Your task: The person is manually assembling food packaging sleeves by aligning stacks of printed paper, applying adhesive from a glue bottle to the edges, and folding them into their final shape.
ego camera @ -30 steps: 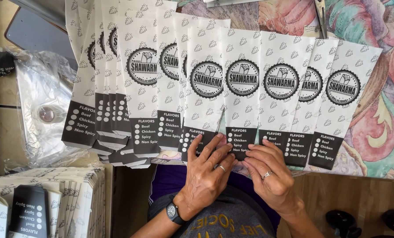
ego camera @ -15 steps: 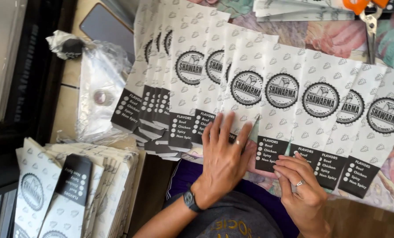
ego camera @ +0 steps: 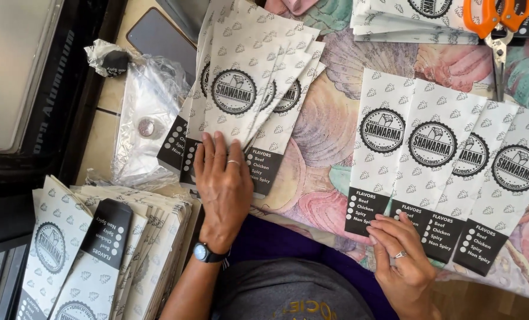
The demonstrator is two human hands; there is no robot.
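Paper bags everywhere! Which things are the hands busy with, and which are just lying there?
Busy with: left hand on the fanned bag pile; right hand on the bag row.
Lying about: orange scissors, phone, plastic wrap, side bag stack.

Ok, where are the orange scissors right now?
The orange-handled scissors lie at the top right of the head view, handles resting on a stack of white paper bags, blade pointing down toward the fanned row of bags above the right hand.

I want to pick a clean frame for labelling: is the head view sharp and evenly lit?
Head view: sharp on the left hand and paper bags; bright daylight, glare on the plastic wrap; soft shadow under the right hand; dark window frame at left.
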